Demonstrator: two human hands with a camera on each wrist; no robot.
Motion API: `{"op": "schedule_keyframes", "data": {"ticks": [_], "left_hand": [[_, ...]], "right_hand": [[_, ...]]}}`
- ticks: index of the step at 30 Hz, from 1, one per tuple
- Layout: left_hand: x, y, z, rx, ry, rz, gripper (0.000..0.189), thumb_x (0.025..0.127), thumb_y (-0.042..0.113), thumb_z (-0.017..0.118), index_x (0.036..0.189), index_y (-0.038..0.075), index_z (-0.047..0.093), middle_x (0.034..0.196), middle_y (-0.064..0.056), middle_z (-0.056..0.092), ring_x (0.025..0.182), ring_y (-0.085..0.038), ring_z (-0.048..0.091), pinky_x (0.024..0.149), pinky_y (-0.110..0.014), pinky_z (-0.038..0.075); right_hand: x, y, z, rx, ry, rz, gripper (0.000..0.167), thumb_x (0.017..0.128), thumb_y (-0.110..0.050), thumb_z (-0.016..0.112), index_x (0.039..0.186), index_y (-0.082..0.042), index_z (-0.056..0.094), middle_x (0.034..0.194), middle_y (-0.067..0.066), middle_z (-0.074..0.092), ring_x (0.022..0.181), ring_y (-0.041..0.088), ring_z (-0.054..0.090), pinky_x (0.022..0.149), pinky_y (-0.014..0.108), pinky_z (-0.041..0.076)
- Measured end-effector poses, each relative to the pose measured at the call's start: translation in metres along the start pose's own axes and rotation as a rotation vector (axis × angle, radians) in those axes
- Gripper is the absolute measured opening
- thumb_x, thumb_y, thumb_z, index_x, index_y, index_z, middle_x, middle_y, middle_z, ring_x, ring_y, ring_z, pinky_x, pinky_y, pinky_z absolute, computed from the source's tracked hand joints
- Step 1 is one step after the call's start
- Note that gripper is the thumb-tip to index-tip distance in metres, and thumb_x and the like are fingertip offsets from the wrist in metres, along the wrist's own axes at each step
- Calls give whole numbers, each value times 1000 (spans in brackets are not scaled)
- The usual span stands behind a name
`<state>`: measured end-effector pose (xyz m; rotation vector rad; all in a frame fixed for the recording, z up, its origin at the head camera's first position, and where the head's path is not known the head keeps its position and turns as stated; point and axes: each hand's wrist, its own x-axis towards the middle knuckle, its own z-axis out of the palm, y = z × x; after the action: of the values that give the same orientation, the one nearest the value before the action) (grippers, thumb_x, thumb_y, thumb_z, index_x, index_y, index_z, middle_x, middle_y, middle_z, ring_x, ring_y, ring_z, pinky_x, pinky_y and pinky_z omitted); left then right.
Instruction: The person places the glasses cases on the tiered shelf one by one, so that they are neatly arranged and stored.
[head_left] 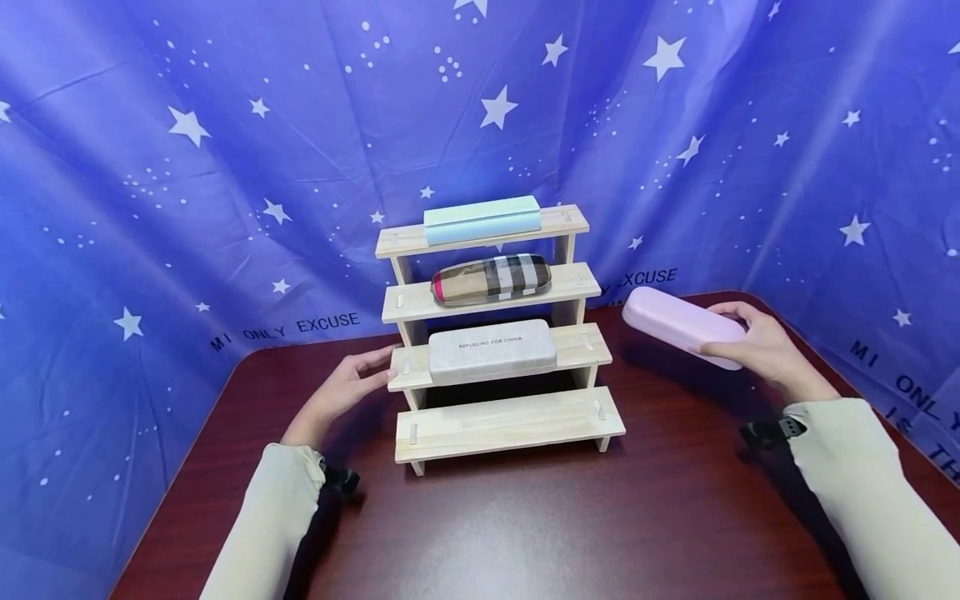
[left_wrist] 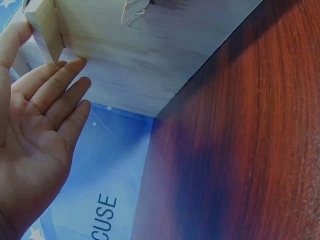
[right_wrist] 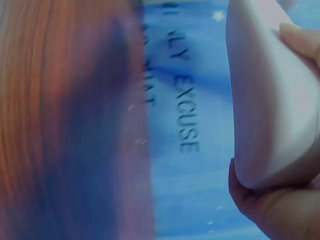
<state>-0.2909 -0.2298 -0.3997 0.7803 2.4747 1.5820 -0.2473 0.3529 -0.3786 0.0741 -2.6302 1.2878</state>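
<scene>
A pale wooden tiered stand [head_left: 510,423] is on the table. My left hand [head_left: 358,387] touches the left end of its second step from the bottom. In the left wrist view that hand [left_wrist: 42,120] has its fingers extended against the stand's side. My right hand [head_left: 761,350] grips a lavender glasses case [head_left: 675,321], tilted above the table to the right of the stand. A light-blue case [head_left: 482,220] lies on the top step, a plaid case [head_left: 491,279] below it. Under that sits a white case [head_left: 492,350] with printed lettering.
The dark red-brown wooden table [head_left: 480,533] runs back to a blue curtain [head_left: 300,167] with white stars and black lettering. A dark wrist strap with a camera [head_left: 772,432] sits by each pale sleeve.
</scene>
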Motion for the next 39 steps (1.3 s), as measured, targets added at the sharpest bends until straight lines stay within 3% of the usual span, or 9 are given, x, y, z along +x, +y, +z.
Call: {"op": "schedule_keyframes", "data": {"ticks": [11,20,27,39], "left_hand": [[3,0,-2,-31,0,-3,51,91,6,59,136,-10,42,136,-23,48,105,1,54,86,-16,44],[3,1,-1,-6,14,-11,50,91,9,61,137,-5,44,137,-21,48,108,0,53,87,-16,43],[2,-1,0,-9,16,-1,50,91,7,59,136,-9,43,136,-23,48,106,2,53,88,-15,42],[-1,-2,1,-2,24,-23,50,91,9,60,137,-5,44,137,-21,47,108,1,52,88,-15,42]], "right_hand": [[-27,-52,-1,13,-10,-27,60,71,-17,83,123,-16,52,105,-10,53,84,10,50,57,28,47],[-45,-88,16,-5,9,-173,66,63,-11,87,120,-14,55,107,-10,55,86,6,52,68,17,42],[-54,-105,35,31,-63,-318,69,59,-7,88,120,-12,56,109,-10,56,89,6,51,73,14,39],[-55,-120,74,73,-203,-422,70,55,-13,90,117,-17,57,109,-5,57,93,8,51,71,22,41]]}}
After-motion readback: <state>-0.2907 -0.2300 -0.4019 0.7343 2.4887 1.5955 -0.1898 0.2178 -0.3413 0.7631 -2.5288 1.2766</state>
